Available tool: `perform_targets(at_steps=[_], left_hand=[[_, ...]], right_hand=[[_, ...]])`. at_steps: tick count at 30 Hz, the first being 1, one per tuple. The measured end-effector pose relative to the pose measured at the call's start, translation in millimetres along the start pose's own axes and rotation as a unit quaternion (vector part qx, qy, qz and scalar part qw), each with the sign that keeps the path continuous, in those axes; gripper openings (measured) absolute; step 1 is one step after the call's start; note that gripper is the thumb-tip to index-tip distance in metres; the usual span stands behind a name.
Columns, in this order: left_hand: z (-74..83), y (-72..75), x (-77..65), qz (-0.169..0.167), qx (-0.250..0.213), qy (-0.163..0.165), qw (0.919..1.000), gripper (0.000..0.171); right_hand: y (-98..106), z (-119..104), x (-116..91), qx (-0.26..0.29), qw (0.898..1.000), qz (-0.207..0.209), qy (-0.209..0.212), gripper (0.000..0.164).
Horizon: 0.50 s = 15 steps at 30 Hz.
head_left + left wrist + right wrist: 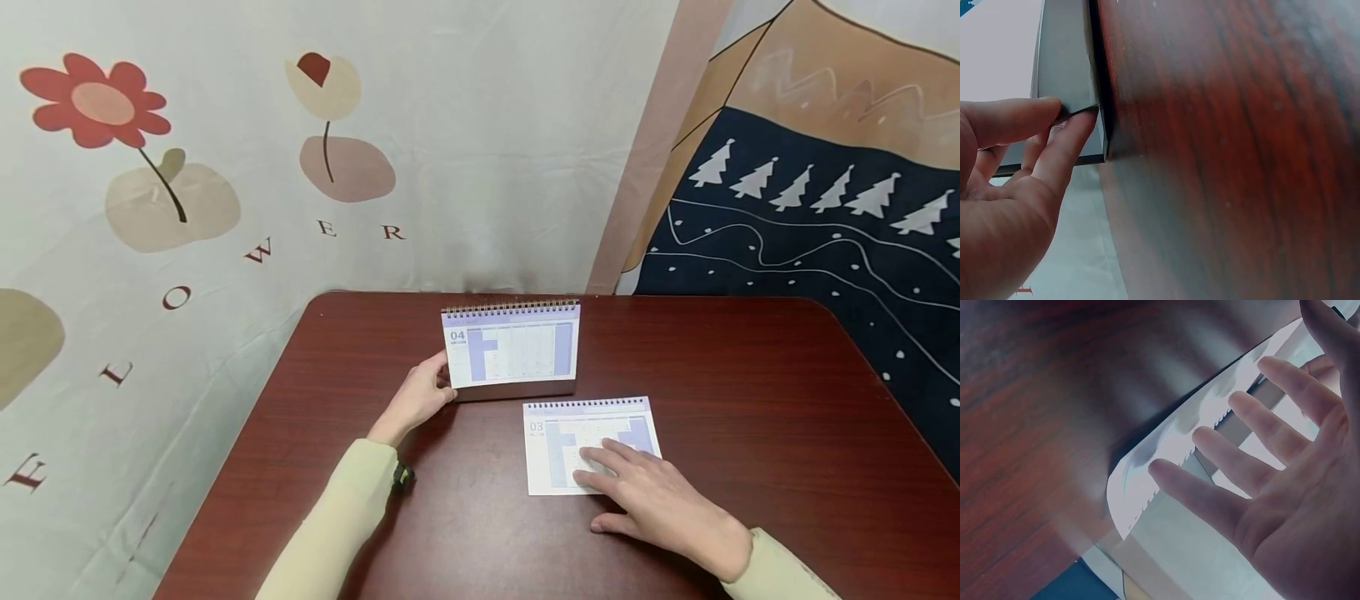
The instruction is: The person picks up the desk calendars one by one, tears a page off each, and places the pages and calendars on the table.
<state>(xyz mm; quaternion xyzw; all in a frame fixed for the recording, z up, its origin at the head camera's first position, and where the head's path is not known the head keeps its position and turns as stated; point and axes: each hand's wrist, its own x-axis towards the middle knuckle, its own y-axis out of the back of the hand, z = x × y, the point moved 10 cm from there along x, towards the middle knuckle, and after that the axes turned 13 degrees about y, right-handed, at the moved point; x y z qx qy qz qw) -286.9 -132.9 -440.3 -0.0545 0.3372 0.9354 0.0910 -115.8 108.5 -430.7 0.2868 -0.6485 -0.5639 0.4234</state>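
A spiral-bound desk calendar (517, 346) showing page 04 stands upright toward the back of the table. My left hand (420, 396) pinches its lower left edge between thumb and fingers; the left wrist view shows the grip on the dark base (1066, 62). In front of it, to the right, a loose calendar page (551, 467) marked 03 lies on the table, with a row of punched holes along its top edge. Over the page's lower right part is my right hand (656, 500), fingers spread and fairly straight. In the right wrist view the fingertips (1163, 469) appear just above the sheet.
The reddish-brown wooden table (750, 400) has rounded back corners. Behind it hangs a pale cloth (487, 125) printed with flowers and letters. A dark cloth (787, 242) with white trees hangs at the right. A dark band (403, 477) circles my left wrist.
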Motion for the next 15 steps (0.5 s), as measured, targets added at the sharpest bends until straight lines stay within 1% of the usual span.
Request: perform_targets(at_steps=[3,6,11,15], left_hand=[[-0.6,-1.3,0.1,-0.001,0.020,0.004,0.9998,0.050],[0.0,-3.0,0.0,-0.007,0.027,0.003,0.9996,0.053],[-1.0,-1.9,-4.2,-0.015,0.009,0.015,0.9997,0.059],[-2.8,2.5,-11.0,-0.014,-0.019,0.018,0.9996,0.062]], right_hand=[[2,3,-1,0.003,1.000,0.001,-0.010,0.054],[5,9,-2,0.005,1.000,-0.002,-0.029,0.055],[11,25,-6,0.021,0.997,-0.010,-0.076,0.059],[23,42,-12,0.035,0.993,0.014,-0.115,0.063]])
